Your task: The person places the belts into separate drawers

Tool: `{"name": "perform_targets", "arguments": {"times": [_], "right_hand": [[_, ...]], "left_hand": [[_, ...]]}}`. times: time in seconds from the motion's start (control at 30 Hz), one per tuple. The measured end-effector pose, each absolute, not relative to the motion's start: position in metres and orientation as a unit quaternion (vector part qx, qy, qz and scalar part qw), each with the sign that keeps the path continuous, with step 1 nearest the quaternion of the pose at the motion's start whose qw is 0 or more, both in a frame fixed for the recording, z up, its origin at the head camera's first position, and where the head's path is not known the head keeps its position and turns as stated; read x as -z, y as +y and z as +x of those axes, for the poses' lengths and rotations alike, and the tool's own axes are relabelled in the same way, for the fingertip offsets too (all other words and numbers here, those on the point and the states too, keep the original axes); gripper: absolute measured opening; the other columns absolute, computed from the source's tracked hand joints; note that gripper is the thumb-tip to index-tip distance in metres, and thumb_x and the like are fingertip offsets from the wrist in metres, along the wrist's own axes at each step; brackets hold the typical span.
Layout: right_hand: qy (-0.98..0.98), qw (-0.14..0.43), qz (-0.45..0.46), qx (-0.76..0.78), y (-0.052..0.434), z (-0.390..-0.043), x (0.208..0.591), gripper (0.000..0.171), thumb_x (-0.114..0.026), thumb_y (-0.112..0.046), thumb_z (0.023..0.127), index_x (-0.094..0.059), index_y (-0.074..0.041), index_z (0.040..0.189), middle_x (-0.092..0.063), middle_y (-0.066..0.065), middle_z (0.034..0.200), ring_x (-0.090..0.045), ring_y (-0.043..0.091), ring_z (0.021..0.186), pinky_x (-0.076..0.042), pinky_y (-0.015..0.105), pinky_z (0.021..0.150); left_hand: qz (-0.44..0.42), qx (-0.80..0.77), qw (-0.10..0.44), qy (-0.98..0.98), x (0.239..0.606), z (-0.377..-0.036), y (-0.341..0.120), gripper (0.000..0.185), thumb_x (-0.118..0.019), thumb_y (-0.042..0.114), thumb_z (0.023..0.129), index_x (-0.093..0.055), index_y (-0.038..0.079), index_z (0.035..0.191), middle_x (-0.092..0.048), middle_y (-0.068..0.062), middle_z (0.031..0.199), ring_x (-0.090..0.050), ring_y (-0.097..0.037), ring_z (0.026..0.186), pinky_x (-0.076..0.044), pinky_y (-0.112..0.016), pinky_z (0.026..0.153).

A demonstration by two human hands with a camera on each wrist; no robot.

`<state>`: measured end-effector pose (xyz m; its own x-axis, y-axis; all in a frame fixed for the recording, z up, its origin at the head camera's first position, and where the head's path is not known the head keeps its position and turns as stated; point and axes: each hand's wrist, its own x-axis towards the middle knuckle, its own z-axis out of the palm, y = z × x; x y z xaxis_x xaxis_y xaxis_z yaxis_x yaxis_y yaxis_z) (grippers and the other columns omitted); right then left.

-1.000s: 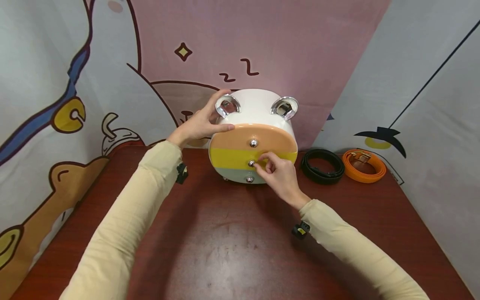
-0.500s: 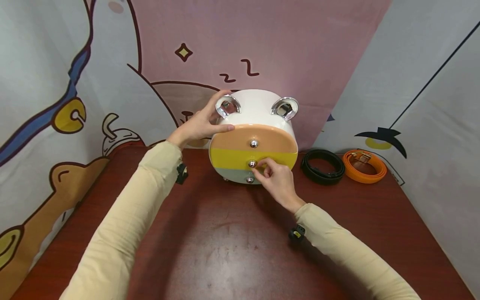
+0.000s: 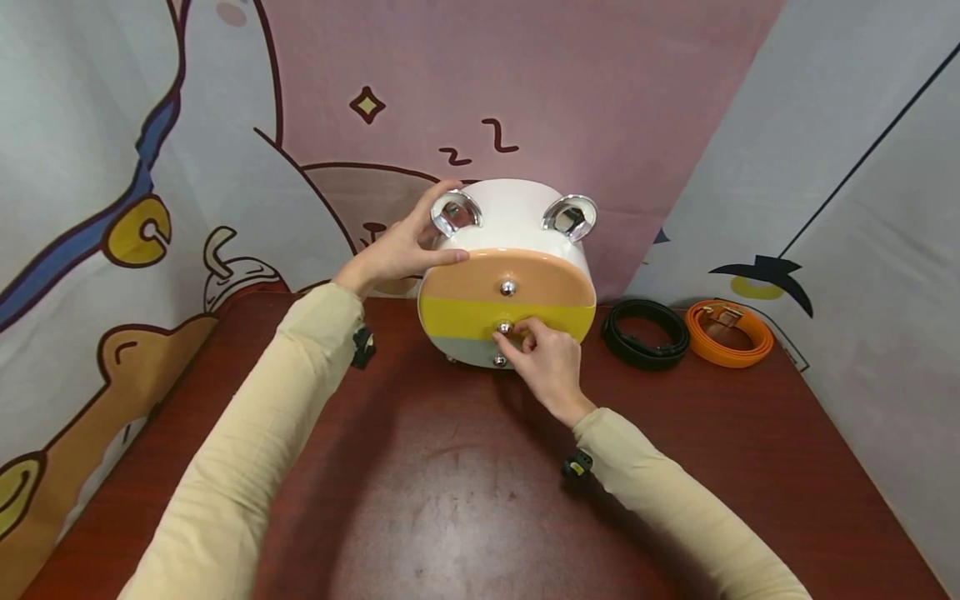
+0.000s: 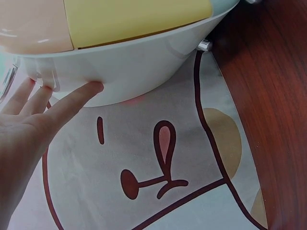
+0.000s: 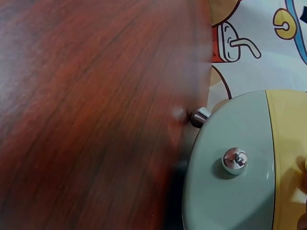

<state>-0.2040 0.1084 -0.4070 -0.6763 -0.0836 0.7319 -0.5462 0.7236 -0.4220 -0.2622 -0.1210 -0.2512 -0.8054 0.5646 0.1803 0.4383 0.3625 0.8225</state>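
A small oval chest of drawers (image 3: pixel 513 208) stands at the back of the table, white-bodied with two silver ears. Its front has an orange drawer (image 3: pixel 465 277), a yellow drawer (image 3: pixel 453 318) and a grey-green drawer (image 3: pixel 465 350), each with a silver knob. A thin dark gap shows along the yellow drawer's side edge in the left wrist view. My left hand (image 3: pixel 397 250) rests against the chest's upper left, thumb on the front rim, fingers extended along the white side. My right hand (image 3: pixel 553 365) pinches the middle knob (image 3: pixel 505 328) between thumb and index finger.
To the right of the chest lie a coiled black belt (image 3: pixel 645 335) and a coiled orange belt (image 3: pixel 738 354). A cartoon-printed cloth (image 3: pixel 600 100) hangs behind the dark red wooden table (image 3: pixel 450 483).
My right hand has shifted left and slightly down, its thumb moving from the knob's right to its lower left. My left hand and the chest look unmoved.
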Motion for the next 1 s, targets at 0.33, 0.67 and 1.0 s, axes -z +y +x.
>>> {"name": "perform_targets", "arguments": {"times": [0.33, 0.67, 1.0], "right_hand": [[-0.855, 0.402, 0.147, -0.293, 0.097, -0.207, 0.407, 0.033, -0.08, -0.037, 0.078, -0.064, -0.01, 0.07, -0.055, -0.003, 0.053, -0.051, 0.015, 0.044, -0.039, 0.035, 0.045], [-0.842, 0.426, 0.142, -0.3, 0.092, -0.205, 0.412, 0.029, -0.076, -0.029, 0.078, -0.057, -0.012, 0.065, -0.049, -0.004, 0.051, -0.047, 0.016, 0.043, -0.036, 0.035, 0.042], [-0.842, 0.424, 0.161, -0.293, 0.094, -0.196, 0.411, 0.027, -0.074, -0.029, 0.08, -0.057, -0.011, 0.069, -0.047, -0.007, 0.051, -0.045, 0.014, 0.042, -0.035, 0.033, 0.041]], "left_hand": [[0.314, -0.489, 0.063, 0.812, 0.256, -0.269, -0.124, 0.088, -0.071, 0.009, 0.089, -0.012, 0.021, 0.153, -0.036, -0.014, 0.149, -0.035, -0.031, 0.136, -0.027, -0.05, 0.108], [0.325, -0.494, 0.063, 0.804, 0.272, -0.283, -0.126, 0.089, -0.072, 0.014, 0.088, -0.013, 0.029, 0.153, -0.038, -0.008, 0.148, -0.039, -0.023, 0.134, -0.032, -0.044, 0.106], [0.319, -0.5, 0.069, 0.802, 0.269, -0.282, -0.125, 0.091, -0.072, 0.011, 0.088, -0.011, 0.026, 0.153, -0.035, -0.011, 0.149, -0.037, -0.026, 0.136, -0.029, -0.044, 0.107]]}}
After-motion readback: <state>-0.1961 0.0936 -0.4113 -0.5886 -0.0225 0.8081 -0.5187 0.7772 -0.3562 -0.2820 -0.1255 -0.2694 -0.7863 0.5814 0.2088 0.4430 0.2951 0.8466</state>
